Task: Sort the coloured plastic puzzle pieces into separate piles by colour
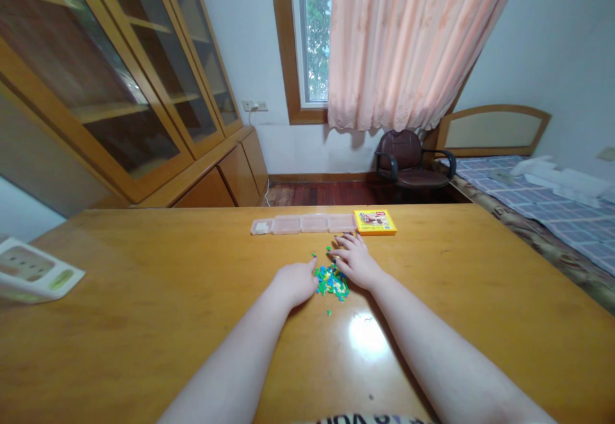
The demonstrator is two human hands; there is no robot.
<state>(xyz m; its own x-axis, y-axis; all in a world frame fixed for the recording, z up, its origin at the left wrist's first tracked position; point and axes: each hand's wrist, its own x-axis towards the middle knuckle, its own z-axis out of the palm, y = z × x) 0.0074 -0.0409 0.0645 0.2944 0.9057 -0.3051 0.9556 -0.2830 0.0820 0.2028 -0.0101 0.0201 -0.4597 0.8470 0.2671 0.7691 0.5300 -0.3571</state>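
A small heap of tiny green, blue, yellow and white plastic pieces [331,284] lies on the wooden table [192,321]. My left hand [296,282] rests at the heap's left edge, a finger stretched toward a stray green piece [314,255]; its other fingers are partly hidden. On the right side of the heap is my right hand [356,261], palm down with fingers spread, some tips close to the pieces. One more green piece [329,312] lies apart, nearer to me. Neither hand visibly holds anything.
Beyond the hands stand a row of clear plastic trays [314,223] and a yellow box [375,221] touching its right end. At the table's left edge is a white container [38,270]. An armchair [408,158] and a bed [542,193] stand past the table.
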